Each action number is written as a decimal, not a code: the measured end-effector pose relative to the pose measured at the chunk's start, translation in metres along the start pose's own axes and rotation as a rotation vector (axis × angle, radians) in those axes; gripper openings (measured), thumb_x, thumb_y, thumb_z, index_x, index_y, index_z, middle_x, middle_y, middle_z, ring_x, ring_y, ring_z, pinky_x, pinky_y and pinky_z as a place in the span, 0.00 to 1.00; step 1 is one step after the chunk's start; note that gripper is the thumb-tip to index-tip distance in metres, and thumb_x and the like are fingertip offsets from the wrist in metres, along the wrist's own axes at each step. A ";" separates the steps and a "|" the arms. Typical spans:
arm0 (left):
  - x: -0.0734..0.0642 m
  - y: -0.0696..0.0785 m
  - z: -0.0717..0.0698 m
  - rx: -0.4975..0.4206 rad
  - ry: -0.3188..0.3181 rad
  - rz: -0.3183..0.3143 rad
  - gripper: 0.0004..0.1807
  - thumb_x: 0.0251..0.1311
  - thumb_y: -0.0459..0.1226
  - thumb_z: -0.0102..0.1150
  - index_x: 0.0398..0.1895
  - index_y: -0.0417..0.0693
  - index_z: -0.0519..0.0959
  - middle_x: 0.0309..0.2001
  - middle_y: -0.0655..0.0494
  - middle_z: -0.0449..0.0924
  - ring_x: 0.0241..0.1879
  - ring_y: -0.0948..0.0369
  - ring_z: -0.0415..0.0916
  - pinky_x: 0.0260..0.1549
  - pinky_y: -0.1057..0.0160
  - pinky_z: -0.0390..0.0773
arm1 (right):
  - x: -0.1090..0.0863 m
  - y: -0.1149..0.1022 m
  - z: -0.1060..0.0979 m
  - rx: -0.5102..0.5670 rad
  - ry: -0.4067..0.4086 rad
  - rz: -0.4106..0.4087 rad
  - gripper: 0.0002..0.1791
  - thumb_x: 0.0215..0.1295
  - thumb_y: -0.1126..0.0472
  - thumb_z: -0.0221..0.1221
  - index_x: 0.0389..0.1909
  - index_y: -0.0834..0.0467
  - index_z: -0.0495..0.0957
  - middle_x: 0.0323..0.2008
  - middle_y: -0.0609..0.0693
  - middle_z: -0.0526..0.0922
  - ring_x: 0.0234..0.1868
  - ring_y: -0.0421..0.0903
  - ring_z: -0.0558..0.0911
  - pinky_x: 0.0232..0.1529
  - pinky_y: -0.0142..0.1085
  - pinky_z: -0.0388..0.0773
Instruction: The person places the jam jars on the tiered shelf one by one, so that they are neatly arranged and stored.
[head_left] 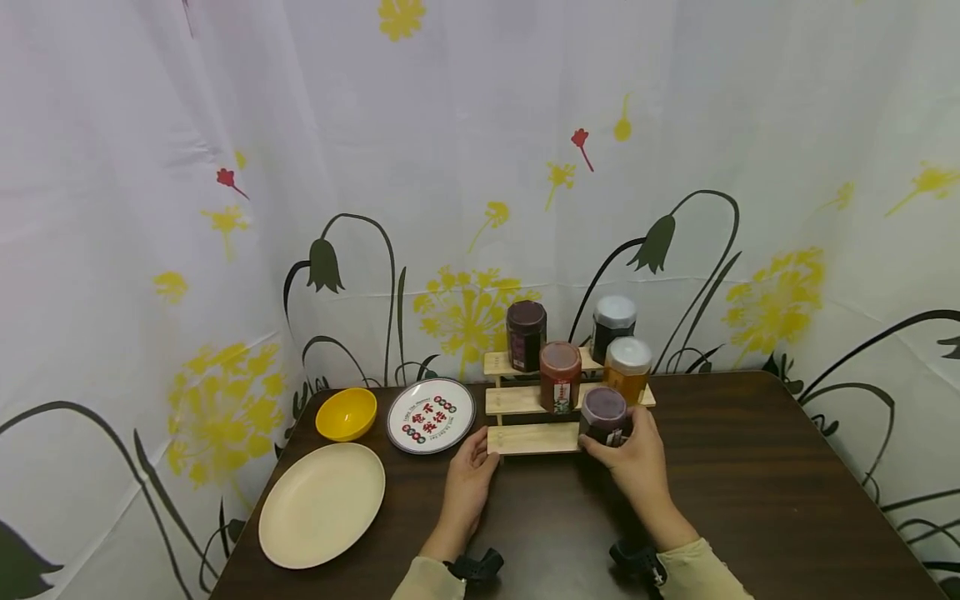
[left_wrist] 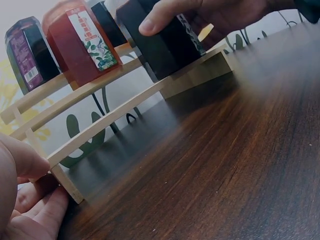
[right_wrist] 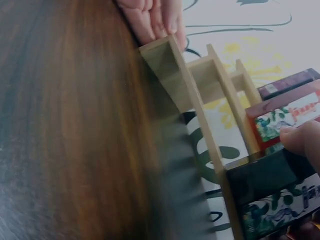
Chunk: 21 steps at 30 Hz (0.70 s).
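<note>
A three-tier wooden rack (head_left: 534, 439) stands near the back of the table. With thumb and fingers, my left hand (head_left: 469, 479) grips the left end of its lowest tier. My right hand (head_left: 639, 463) holds a dark jar with a purple lid (head_left: 603, 410) at the right end of that tier, the thumb on its near face (left_wrist: 162, 47). One tier up are a red jar (head_left: 560, 377) and an amber jar with a white lid (head_left: 628, 371). On the top tier sit a dark purple jar (head_left: 526, 335) and a dark, white-lidded jar (head_left: 613, 325).
Left of the rack lies a white plate with red lettering (head_left: 431, 429). Farther left are a yellow bowl (head_left: 347, 415) and an oval cream plate (head_left: 322, 506). A patterned curtain (head_left: 480, 167) hangs right behind the dark wooden table (head_left: 780, 492).
</note>
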<state>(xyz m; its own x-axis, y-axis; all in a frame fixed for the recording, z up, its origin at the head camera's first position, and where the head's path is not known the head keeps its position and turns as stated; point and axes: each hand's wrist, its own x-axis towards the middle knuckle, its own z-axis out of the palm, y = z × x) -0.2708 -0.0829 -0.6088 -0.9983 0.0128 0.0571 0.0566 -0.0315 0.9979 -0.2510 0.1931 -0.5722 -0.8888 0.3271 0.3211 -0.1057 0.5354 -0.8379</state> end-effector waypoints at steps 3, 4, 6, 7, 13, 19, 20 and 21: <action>-0.001 0.000 -0.001 0.004 0.007 0.003 0.30 0.75 0.26 0.59 0.78 0.32 0.69 0.68 0.32 0.79 0.65 0.46 0.80 0.53 0.76 0.80 | -0.002 -0.003 0.004 -0.001 0.016 0.003 0.40 0.47 0.54 0.87 0.53 0.63 0.73 0.52 0.60 0.79 0.57 0.58 0.79 0.57 0.52 0.74; -0.001 0.000 -0.001 -0.001 0.005 -0.004 0.30 0.75 0.26 0.59 0.78 0.32 0.69 0.68 0.32 0.79 0.65 0.46 0.80 0.53 0.76 0.80 | -0.002 -0.005 0.004 -0.005 0.018 0.007 0.40 0.47 0.54 0.88 0.53 0.63 0.73 0.52 0.61 0.79 0.57 0.59 0.79 0.57 0.51 0.74; -0.002 0.000 -0.001 -0.006 -0.004 -0.009 0.30 0.76 0.26 0.58 0.79 0.32 0.68 0.69 0.32 0.78 0.65 0.46 0.80 0.53 0.76 0.80 | -0.002 -0.008 0.003 -0.016 0.014 0.017 0.41 0.47 0.53 0.88 0.53 0.64 0.72 0.53 0.62 0.78 0.57 0.59 0.78 0.57 0.52 0.74; -0.002 0.000 -0.002 -0.002 -0.008 -0.007 0.30 0.76 0.27 0.58 0.79 0.31 0.68 0.69 0.32 0.78 0.65 0.47 0.80 0.53 0.76 0.80 | -0.002 -0.009 0.002 -0.029 0.006 0.024 0.41 0.48 0.53 0.88 0.54 0.64 0.72 0.53 0.62 0.77 0.57 0.60 0.78 0.57 0.53 0.74; -0.002 0.000 -0.002 0.003 0.008 -0.004 0.30 0.75 0.26 0.59 0.79 0.32 0.69 0.68 0.33 0.79 0.64 0.50 0.81 0.53 0.75 0.80 | -0.002 -0.015 -0.005 -0.032 -0.115 0.073 0.44 0.53 0.55 0.85 0.60 0.66 0.66 0.59 0.67 0.71 0.63 0.65 0.75 0.64 0.62 0.74; -0.003 0.000 -0.001 -0.013 -0.013 -0.023 0.31 0.75 0.26 0.60 0.79 0.32 0.68 0.69 0.33 0.78 0.64 0.49 0.80 0.54 0.75 0.81 | -0.003 -0.011 -0.005 -0.021 -0.127 0.108 0.46 0.54 0.57 0.84 0.63 0.67 0.63 0.60 0.68 0.68 0.64 0.65 0.73 0.66 0.62 0.73; -0.002 0.000 -0.001 -0.012 -0.016 -0.012 0.31 0.75 0.27 0.60 0.79 0.32 0.68 0.69 0.32 0.78 0.65 0.49 0.80 0.54 0.75 0.81 | -0.002 -0.011 -0.004 -0.023 -0.116 0.106 0.47 0.55 0.56 0.84 0.64 0.68 0.63 0.60 0.68 0.69 0.63 0.65 0.73 0.65 0.62 0.73; -0.001 0.001 -0.002 -0.010 -0.014 -0.007 0.31 0.75 0.27 0.60 0.79 0.31 0.68 0.69 0.32 0.78 0.65 0.49 0.81 0.54 0.75 0.81 | -0.001 -0.011 -0.002 -0.027 -0.106 0.104 0.47 0.55 0.55 0.84 0.64 0.68 0.63 0.60 0.69 0.69 0.63 0.65 0.73 0.64 0.62 0.73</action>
<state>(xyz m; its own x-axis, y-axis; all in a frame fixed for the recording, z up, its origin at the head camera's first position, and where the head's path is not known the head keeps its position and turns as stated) -0.2695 -0.0848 -0.6081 -0.9984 0.0270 0.0506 0.0494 -0.0415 0.9979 -0.2479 0.1889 -0.5627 -0.9365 0.2989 0.1837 0.0001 0.5238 -0.8518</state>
